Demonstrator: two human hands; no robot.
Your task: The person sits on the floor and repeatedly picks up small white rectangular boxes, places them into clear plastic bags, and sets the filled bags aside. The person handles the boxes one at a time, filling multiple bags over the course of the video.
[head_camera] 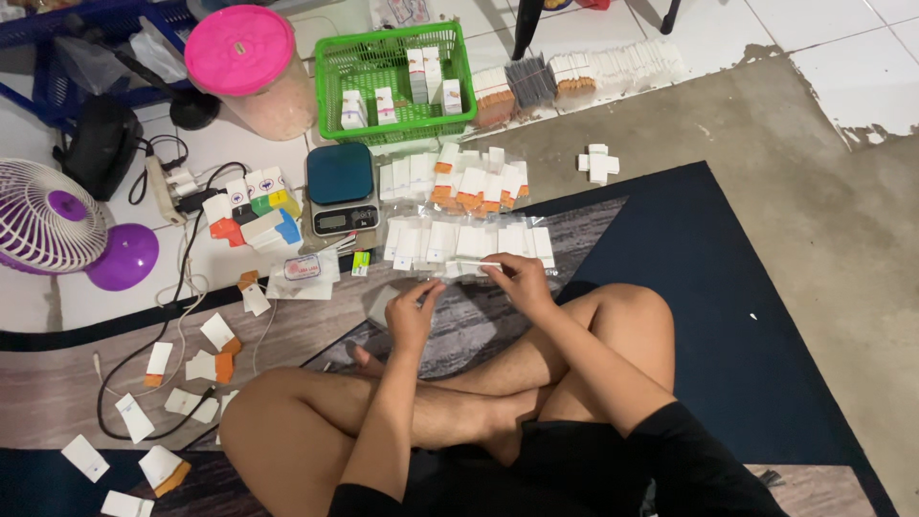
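I am watching both hands working over the crossed legs: the right hand (518, 279) is pinching a thin white strip (476, 265) between thumb and fingertips, and the left hand (412, 316) is curling its fingers inward just below and to the left of that strip, though I cannot tell whether it is gripping anything. The strip is sticking out leftward from the right fingertips, hanging just above the near edge of the row of small white packets (469, 241) lying just beyond the fingers. I am judging the grip as light, so the strip could be slipping out and dropping among the look-alike packets, where it would be hard to pick out. Farther beyond the fingertips the orange-ended packets (476, 182) are sitting in a loose pile, and a careless reach over them could be scattering both rows. To the left of the left fingers, the digital scale (343, 190) and a tangle of cables (182, 316) are lying near, so a wide elbow swing could be dragging them
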